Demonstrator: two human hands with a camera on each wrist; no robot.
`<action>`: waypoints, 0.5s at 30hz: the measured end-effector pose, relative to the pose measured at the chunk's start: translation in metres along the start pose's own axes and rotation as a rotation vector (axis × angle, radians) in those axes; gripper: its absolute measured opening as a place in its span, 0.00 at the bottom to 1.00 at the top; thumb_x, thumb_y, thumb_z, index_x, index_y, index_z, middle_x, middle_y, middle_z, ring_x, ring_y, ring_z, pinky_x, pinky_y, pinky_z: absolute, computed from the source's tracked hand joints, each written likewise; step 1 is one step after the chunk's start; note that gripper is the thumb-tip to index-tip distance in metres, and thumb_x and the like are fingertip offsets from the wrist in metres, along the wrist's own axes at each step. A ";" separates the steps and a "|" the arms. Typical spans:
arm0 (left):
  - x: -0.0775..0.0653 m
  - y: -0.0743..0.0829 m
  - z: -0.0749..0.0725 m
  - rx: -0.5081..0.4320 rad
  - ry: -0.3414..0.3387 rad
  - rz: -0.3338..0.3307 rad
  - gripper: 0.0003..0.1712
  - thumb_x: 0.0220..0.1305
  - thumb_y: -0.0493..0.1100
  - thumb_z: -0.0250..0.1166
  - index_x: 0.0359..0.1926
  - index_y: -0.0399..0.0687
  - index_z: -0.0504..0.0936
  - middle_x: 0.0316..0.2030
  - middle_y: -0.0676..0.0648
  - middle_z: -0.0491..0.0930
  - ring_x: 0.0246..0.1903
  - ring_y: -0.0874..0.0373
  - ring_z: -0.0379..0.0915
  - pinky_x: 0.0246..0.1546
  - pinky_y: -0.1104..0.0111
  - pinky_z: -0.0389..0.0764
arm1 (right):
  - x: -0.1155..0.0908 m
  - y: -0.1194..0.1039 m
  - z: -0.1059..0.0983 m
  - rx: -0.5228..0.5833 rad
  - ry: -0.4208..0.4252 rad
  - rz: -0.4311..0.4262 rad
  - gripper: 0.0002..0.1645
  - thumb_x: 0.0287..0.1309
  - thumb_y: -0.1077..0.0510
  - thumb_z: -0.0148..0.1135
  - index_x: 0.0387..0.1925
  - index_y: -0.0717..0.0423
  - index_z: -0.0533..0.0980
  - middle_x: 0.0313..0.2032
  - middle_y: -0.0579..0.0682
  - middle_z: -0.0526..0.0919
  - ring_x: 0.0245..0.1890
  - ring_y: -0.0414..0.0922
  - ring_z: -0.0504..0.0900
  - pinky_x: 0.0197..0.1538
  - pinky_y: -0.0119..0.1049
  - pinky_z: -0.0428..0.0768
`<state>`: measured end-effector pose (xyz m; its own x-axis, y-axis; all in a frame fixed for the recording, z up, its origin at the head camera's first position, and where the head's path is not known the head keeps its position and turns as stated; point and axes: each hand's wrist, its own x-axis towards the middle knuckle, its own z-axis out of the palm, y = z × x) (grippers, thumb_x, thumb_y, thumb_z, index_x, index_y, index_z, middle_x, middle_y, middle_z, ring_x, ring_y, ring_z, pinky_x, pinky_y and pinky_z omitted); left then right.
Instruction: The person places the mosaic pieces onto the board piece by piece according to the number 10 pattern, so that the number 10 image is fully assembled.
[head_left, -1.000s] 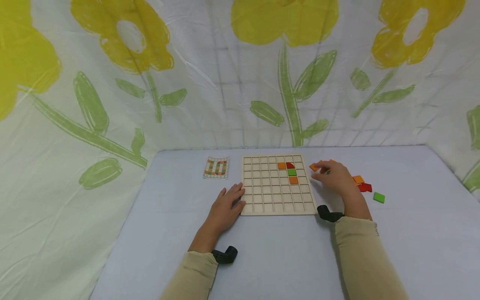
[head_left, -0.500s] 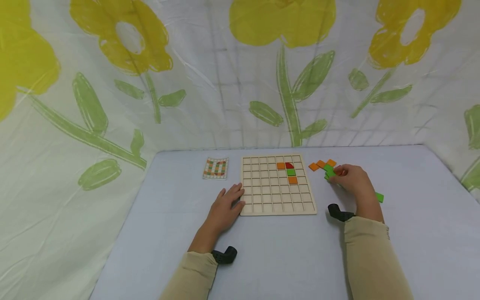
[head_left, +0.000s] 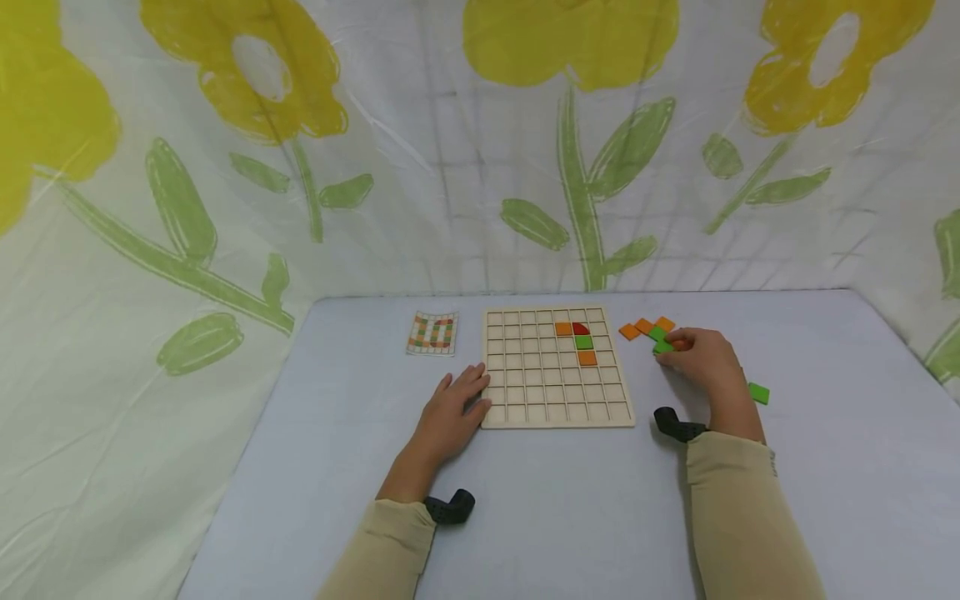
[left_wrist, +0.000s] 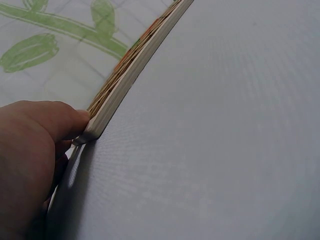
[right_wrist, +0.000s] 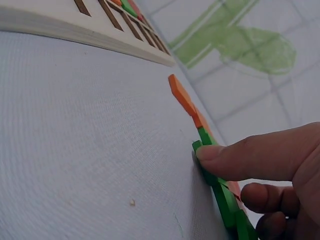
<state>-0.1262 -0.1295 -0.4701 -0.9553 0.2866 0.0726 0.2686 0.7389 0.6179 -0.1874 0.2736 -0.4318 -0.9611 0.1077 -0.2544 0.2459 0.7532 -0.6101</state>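
A pale wooden grid board (head_left: 525,387) lies on the table with two orange squares, a green square and a red rounded piece set in its upper right cells. At its left edge, my left hand (head_left: 446,421) rests with fingers extended and the thumb touching the near corner of the rim. To the right of the board, my right hand (head_left: 708,362) pinches a green tile (head_left: 663,347) at the pile. Its thumb (right_wrist: 212,154) lies against that tile in the right wrist view, where the other fingers are curled and partly cut off.
A small patterned card (head_left: 432,333) lies left of the board. Orange tiles (head_left: 628,332) are at the pile's far side, and a lone green tile (head_left: 759,392) lies right of my right hand. A flower-printed curtain (head_left: 480,250) stands behind the table.
My right hand has moved right from the orange tiles near the board to the green ones, and now grips one. The left hand and the pieces on the board stay put.
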 end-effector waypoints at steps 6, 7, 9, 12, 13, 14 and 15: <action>0.000 0.000 0.000 0.002 -0.004 0.001 0.28 0.71 0.48 0.59 0.69 0.48 0.71 0.73 0.54 0.62 0.74 0.58 0.54 0.78 0.59 0.46 | 0.001 0.000 0.000 -0.005 0.001 0.008 0.33 0.59 0.48 0.65 0.61 0.63 0.73 0.53 0.65 0.76 0.49 0.58 0.72 0.49 0.51 0.75; 0.001 0.000 0.000 0.002 -0.003 0.003 0.28 0.71 0.48 0.59 0.69 0.48 0.71 0.73 0.54 0.62 0.74 0.57 0.54 0.78 0.58 0.46 | 0.001 0.000 0.000 -0.007 -0.002 0.003 0.33 0.59 0.48 0.65 0.61 0.62 0.73 0.53 0.65 0.76 0.49 0.58 0.72 0.48 0.50 0.75; 0.001 0.001 -0.001 0.000 -0.003 0.004 0.28 0.71 0.48 0.59 0.69 0.48 0.71 0.73 0.54 0.62 0.74 0.57 0.54 0.78 0.58 0.46 | 0.000 -0.002 -0.001 -0.015 -0.016 -0.017 0.32 0.59 0.48 0.65 0.60 0.62 0.74 0.50 0.63 0.77 0.46 0.57 0.73 0.44 0.48 0.75; 0.001 0.001 0.000 -0.002 -0.003 0.004 0.28 0.71 0.48 0.59 0.69 0.48 0.71 0.73 0.54 0.62 0.74 0.57 0.54 0.78 0.58 0.46 | -0.001 -0.009 -0.001 -0.033 -0.059 -0.101 0.30 0.58 0.47 0.67 0.57 0.60 0.76 0.42 0.59 0.77 0.41 0.53 0.72 0.38 0.41 0.72; 0.001 0.001 0.000 -0.003 -0.002 0.004 0.28 0.71 0.48 0.59 0.69 0.48 0.71 0.73 0.54 0.62 0.74 0.57 0.54 0.78 0.58 0.46 | -0.001 -0.012 0.000 -0.039 -0.079 -0.133 0.29 0.57 0.47 0.67 0.56 0.58 0.77 0.40 0.56 0.76 0.39 0.52 0.71 0.36 0.39 0.70; 0.001 0.000 0.000 -0.005 -0.001 0.004 0.28 0.71 0.48 0.59 0.69 0.48 0.71 0.73 0.54 0.62 0.74 0.57 0.54 0.78 0.58 0.46 | -0.001 -0.016 0.002 -0.040 -0.101 -0.165 0.28 0.57 0.46 0.68 0.55 0.57 0.78 0.37 0.54 0.75 0.38 0.50 0.71 0.35 0.38 0.69; 0.000 0.000 0.000 -0.006 0.001 0.004 0.28 0.71 0.48 0.59 0.69 0.48 0.71 0.73 0.54 0.62 0.74 0.57 0.54 0.78 0.58 0.46 | -0.001 -0.020 0.004 -0.039 -0.123 -0.199 0.27 0.56 0.47 0.69 0.54 0.56 0.79 0.36 0.53 0.74 0.36 0.49 0.70 0.33 0.37 0.69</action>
<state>-0.1265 -0.1292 -0.4698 -0.9544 0.2889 0.0757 0.2717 0.7343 0.6220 -0.1904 0.2554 -0.4222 -0.9668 -0.1234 -0.2236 0.0462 0.7764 -0.6285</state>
